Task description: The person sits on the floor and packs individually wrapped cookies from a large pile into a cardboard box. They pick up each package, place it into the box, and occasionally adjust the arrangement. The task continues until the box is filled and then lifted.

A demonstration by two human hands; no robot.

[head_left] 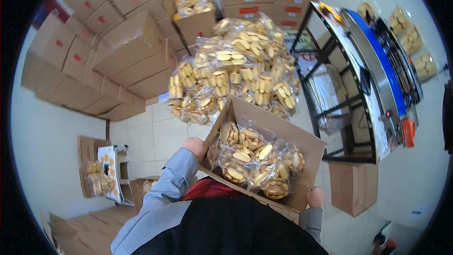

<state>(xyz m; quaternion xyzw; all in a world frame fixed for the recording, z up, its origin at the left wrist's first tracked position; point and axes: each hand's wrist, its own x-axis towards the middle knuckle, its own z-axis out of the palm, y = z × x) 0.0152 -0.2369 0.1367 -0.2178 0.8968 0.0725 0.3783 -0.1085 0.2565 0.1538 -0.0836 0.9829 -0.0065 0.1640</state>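
An open cardboard box (302, 144), tilted, is held up in front of my body. Inside lie several clear plastic bags of yellow-brown oval biscuit-like pieces (257, 158). My left hand (194, 148) grips the box at its left side, fingers closed on the cardboard. At the right near corner my right hand (314, 196) is closed on the box wall; part of its fingers is hidden. Just beyond the box rises a large heap of similar filled bags (240, 66).
Stacked cardboard cartons (127, 52) line the left and back walls. On the right stands a black-framed table (330, 85) carrying a long blue-and-metal machine (384, 61). A brown carton (354, 186) is on the tiled floor at right. A small patterned table (111, 172) stands at left.
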